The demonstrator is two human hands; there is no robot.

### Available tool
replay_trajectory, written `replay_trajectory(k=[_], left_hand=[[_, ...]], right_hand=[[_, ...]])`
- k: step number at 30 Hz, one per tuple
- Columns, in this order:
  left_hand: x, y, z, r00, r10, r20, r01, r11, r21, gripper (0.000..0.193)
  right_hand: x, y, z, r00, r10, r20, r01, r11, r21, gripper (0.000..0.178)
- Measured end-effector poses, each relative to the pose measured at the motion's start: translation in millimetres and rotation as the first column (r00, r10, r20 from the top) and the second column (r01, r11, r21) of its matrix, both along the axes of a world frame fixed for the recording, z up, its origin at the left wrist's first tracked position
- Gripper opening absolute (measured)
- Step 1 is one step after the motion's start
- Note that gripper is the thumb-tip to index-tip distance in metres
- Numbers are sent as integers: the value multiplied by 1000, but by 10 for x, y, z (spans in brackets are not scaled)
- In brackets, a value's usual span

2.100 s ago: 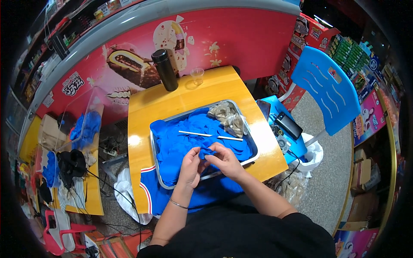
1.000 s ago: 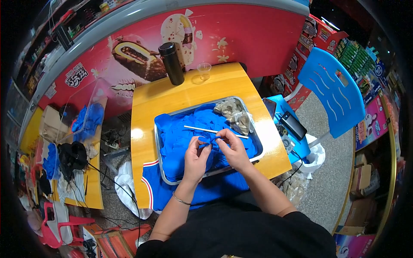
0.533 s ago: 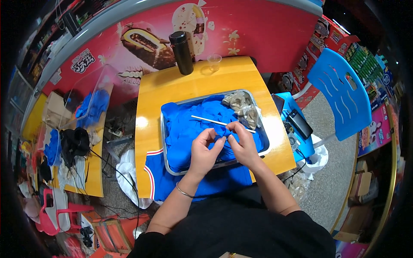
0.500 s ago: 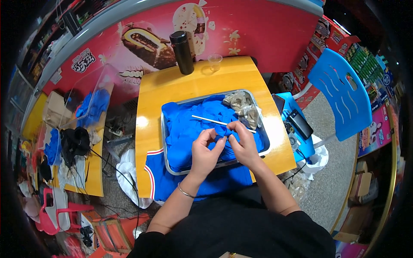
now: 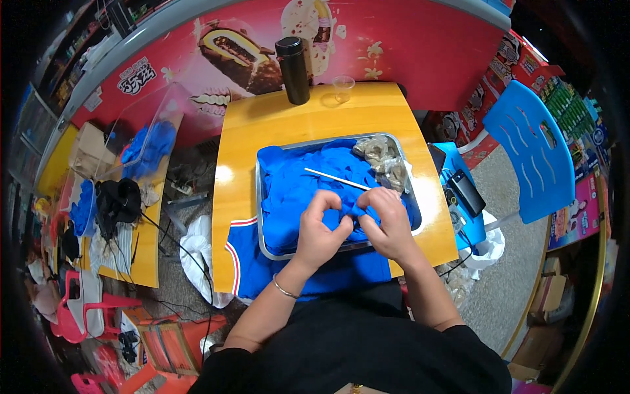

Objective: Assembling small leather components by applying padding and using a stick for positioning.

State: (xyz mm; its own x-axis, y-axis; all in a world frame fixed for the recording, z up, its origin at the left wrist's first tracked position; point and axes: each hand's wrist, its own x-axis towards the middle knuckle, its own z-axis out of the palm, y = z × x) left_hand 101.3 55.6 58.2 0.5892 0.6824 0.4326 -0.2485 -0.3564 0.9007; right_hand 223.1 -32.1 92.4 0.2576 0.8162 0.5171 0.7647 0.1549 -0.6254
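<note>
A metal tray full of blue cloth pieces lies on the yellow table. Over its near part, my left hand and my right hand face each other, fingers and thumbs curled in. Between them they pinch a small piece of blue cloth; a dark bit shows near the fingertips, too small to name. Just beyond, a thin white stick rests on the pile, one end hidden by my right hand. Clear plastic bags with brownish contents fill the tray's far right corner.
A blue garment with white and red trim lies under the tray's near edge. At the table's far side stand a black flask and a clear plastic cup. To the right are a blue chair and a dark phone.
The whole view has shifted a little, so the table sits further right. My hands have moved slightly nearer to me over the tray, with the small blue cloth still between the fingers.
</note>
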Motion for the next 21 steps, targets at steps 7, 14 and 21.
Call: replay_trajectory(k=[7,14,21], left_hand=[[-5,-66,104,975,210,-71,-182,940,290,15],[-56,-103,78,998,-55,31,62,960,-272,8],[-175,39,-42,855,-382,351,518,597,-612,3]], right_hand=[[-36,-18,-39,997,-53,-62,53,999,5,10],[-86,23,-12,986,-146,81,141,988,59,11],[-73,29,84,989,-87,119,83,996,39,15]])
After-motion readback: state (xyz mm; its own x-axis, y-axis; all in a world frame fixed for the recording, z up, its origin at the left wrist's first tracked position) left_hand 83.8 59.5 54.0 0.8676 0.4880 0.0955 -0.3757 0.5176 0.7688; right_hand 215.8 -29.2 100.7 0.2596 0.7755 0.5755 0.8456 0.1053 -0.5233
